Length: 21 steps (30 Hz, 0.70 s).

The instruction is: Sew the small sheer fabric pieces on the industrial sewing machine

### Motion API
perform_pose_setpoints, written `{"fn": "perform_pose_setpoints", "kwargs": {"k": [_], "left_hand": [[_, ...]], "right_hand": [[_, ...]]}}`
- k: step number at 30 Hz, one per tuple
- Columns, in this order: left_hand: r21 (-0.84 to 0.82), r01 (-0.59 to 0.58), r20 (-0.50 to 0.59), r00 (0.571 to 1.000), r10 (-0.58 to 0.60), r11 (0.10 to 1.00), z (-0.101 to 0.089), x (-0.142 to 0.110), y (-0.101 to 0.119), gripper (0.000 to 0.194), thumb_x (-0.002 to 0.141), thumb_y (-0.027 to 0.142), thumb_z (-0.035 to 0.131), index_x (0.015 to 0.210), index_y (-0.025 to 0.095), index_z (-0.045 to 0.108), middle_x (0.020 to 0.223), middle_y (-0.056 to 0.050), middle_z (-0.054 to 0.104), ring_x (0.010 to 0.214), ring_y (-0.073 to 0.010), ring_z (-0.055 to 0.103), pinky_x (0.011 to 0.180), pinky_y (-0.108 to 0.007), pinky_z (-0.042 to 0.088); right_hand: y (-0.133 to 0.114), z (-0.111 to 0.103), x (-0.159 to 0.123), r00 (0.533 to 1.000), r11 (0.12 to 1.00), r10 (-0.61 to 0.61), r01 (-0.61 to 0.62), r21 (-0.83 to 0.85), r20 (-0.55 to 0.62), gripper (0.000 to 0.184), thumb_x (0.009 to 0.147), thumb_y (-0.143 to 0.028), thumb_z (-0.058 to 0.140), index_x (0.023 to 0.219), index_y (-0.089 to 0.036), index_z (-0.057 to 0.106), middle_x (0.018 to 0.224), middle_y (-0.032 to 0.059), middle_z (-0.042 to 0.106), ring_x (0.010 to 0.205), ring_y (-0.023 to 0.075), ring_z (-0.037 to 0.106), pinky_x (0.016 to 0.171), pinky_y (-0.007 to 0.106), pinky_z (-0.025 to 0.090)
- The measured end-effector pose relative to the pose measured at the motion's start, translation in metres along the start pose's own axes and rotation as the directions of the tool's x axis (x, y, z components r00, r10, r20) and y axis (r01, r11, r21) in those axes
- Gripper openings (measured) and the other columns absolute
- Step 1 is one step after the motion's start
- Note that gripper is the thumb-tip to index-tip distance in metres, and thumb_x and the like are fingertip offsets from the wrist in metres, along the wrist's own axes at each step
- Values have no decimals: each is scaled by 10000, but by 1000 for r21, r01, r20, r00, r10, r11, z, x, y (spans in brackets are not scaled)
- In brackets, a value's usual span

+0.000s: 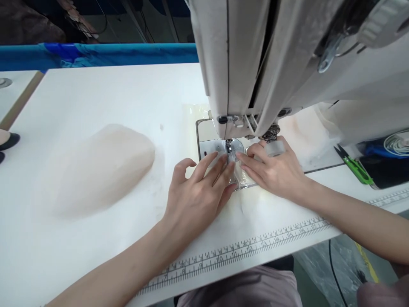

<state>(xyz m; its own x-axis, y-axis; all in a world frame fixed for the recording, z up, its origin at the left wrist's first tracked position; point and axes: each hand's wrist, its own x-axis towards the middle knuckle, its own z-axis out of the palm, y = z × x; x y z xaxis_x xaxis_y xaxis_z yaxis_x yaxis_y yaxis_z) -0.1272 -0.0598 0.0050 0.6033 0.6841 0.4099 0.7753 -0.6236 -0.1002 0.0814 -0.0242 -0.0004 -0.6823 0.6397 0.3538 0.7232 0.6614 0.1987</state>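
Observation:
My left hand [200, 192] lies palm down on the bed of a white sewing machine [243, 51], its fingers spread and their tips just in front of the presser foot [228, 146]. My right hand [275, 168] comes in from the other side, index finger and thumb stretched toward the foot, other fingers bent. Between the two hands a narrow, sheer, whitish strip of fabric [237, 175] runs under the foot. The fingertips touch or lie beside it; its far end is hidden. The metal needle plate [207, 147] shows left of the foot.
A pale moulded cup-shaped piece [108, 170] lies on the white table [79, 94] at left. Sheer pale fabric [303, 136] sits behind my right hand. Green thread snips [358, 168] and a dark tray [388, 164] are at right. A printed ruler [233, 256] follows the front edge.

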Motion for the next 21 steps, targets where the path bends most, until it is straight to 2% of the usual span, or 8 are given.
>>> {"fn": "perform_pose_setpoints", "kwargs": {"k": [5,15,21], "left_hand": [[-16,11,13,1000,-10,1000,0,0,-2,309,964,265,509,1250,187,594,1229,-83,671,1199,-259,580,890,-448,373],[-2,7,-7,1000,-7,1000,-1,1,-2,298,967,267,506,1238,190,603,1216,-70,681,1178,-241,596,882,-441,374],[-27,29,0,1000,-29,999,0,2,-3,281,966,261,501,1214,204,620,1225,-70,675,1169,-248,600,896,-455,383]], "right_hand": [[1,0,1,1000,1000,-4,4,-5,-22,295,986,-298,442,951,-209,721,861,60,670,920,224,528,841,387,303],[2,0,1,1000,1000,6,-6,7,-27,303,994,-296,427,1021,-206,715,933,67,671,898,206,535,845,383,308],[3,1,1,1000,1000,18,-17,9,-22,283,989,-301,445,1071,-210,700,992,74,669,966,224,548,885,394,304]]}}
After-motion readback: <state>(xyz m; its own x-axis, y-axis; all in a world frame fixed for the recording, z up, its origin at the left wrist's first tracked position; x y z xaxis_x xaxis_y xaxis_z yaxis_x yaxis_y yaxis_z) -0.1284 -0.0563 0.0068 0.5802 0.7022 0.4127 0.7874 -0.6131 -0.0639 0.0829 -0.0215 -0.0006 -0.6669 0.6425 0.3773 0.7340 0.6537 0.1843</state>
